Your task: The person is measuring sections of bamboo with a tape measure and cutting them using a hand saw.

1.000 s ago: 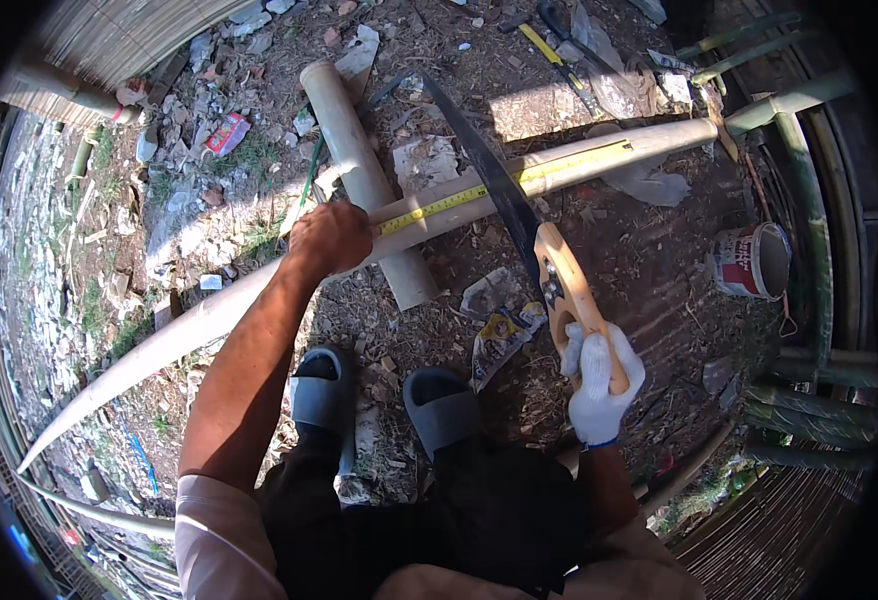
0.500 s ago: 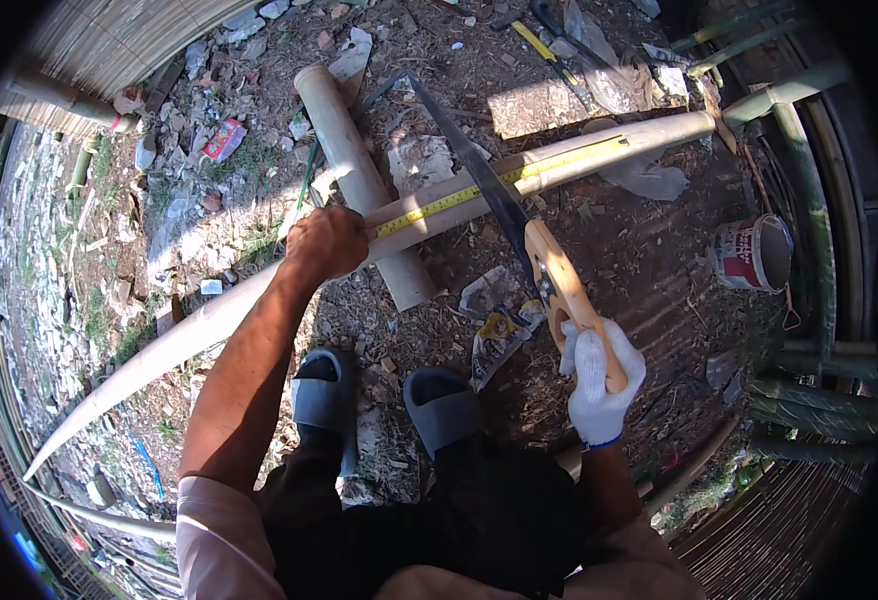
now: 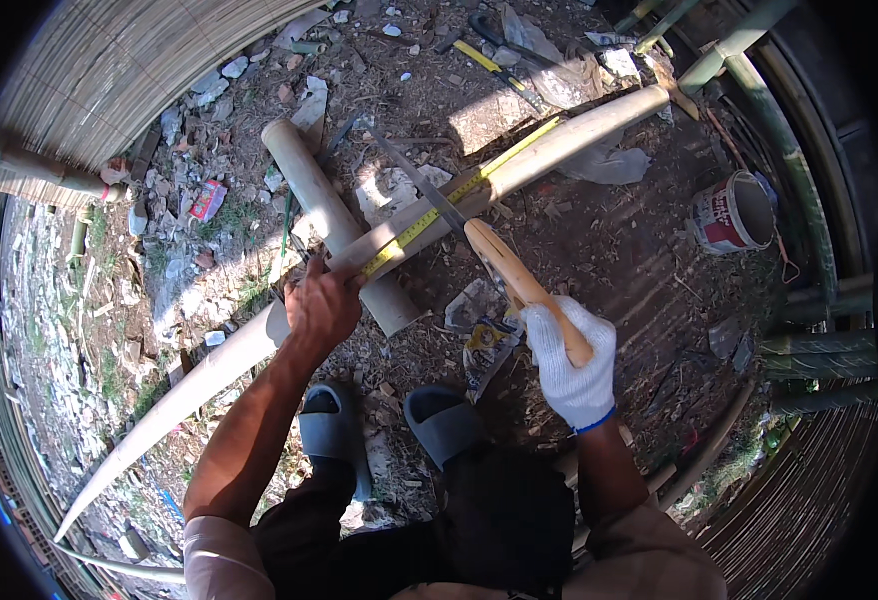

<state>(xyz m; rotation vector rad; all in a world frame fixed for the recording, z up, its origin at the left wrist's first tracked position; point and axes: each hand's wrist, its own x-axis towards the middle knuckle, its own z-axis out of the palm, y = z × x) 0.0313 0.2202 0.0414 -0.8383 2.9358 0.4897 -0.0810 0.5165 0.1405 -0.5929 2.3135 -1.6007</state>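
A long pale bamboo pole runs from lower left to upper right, resting across a shorter bamboo piece. Along the pole stretches the yellow blade of a tape measure. My bare left hand is closed where this blade ends, against the pole; any tape case is hidden under the fingers. My right hand, in a white knitted glove, grips the wooden handle of a handsaw. The dark saw blade slants up and left across the tape and pole; I cannot tell whether it touches them.
A white and red bucket lies tipped at the right, near green bamboo poles. Beyond the pole are a yellow-and-black tool and crumpled plastic. My feet wear grey slides. A woven bamboo screen stands upper left.
The whole view has shifted and turned a little. The saw blade now looks narrower, more edge-on. The tape's far end lies nearer the pole's far edge, and my left hand's fingers have shifted slightly.
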